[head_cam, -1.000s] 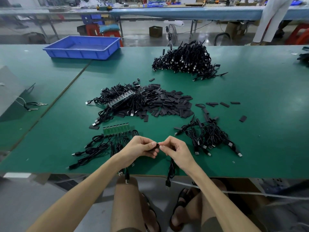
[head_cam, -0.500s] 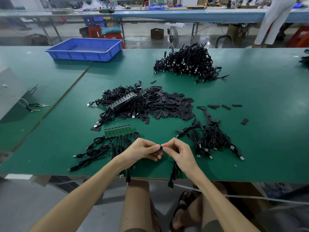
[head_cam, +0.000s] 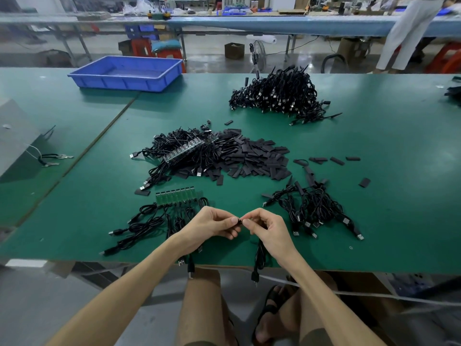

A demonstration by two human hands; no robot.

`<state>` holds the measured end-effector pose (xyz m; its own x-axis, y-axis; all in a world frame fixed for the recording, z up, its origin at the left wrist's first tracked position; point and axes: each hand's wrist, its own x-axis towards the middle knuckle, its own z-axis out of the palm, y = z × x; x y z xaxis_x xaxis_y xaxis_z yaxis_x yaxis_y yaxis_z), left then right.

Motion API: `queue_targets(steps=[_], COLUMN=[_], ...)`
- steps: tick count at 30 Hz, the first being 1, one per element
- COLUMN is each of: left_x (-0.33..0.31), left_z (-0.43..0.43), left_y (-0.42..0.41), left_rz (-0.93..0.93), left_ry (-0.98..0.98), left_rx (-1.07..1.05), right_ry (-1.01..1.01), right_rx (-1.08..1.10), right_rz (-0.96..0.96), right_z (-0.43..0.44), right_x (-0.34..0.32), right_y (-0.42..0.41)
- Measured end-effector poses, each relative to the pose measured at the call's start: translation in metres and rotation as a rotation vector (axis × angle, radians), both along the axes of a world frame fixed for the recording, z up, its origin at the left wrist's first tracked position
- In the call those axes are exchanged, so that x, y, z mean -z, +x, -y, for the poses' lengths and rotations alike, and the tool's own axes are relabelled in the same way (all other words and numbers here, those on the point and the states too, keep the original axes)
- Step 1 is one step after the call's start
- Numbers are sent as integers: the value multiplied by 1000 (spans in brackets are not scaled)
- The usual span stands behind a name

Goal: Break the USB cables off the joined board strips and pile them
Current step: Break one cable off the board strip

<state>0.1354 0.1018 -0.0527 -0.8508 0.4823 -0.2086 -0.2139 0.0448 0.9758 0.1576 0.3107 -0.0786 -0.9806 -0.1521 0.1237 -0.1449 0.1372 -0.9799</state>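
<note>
Two hands meet just above the near edge of the green tabletop (head_cam: 386, 151). The left hand (head_cam: 212, 227) and the right hand (head_cam: 269, 231) each pinch, between thumb and forefinger, the same small dark end of a black USB cable (head_cam: 258, 257). That end is too small to tell whether it is a board piece or a sleeve. The rest of the cable hangs from under the right hand and over the tabletop's edge, plug downward.

Just beyond the left hand a green board strip (head_cam: 175, 197) lies flat, with attached cables (head_cam: 139, 226) trailing from its near side toward the person. To the right of the hands sits a loose pile of separate cables (head_cam: 314, 208). Farther back, in the middle, a tangled heap of cables (head_cam: 174, 146) carries a second, darker strip and touches a spread of flat black sleeves (head_cam: 252, 158). A larger cable pile (head_cam: 279, 96) stands near the far edge, and a blue tray (head_cam: 127, 82) sits at the far left.
</note>
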Motion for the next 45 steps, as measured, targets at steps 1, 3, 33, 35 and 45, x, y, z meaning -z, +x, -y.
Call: queue_targets(steps=[1,3,33,35,45], left_x=[0,1,4,5,4], left_z=[0,0,10,9,4], left_y=[0,0,1,2,4], left_rz=[-1,-1,67,52,29], left_ry=[0,-1,251,243,232], left_rx=[-1,-3,26,5,-27], right_ry=[7,15,-88,-79,-50], right_rx=[-5,-10,69,68,62], right_rz=[-1,-3,46,44,39], right_z=[0,-1,-1,-1,1], right_x=[0,0,0,0,0], right_y=[0,-1,0,0,1])
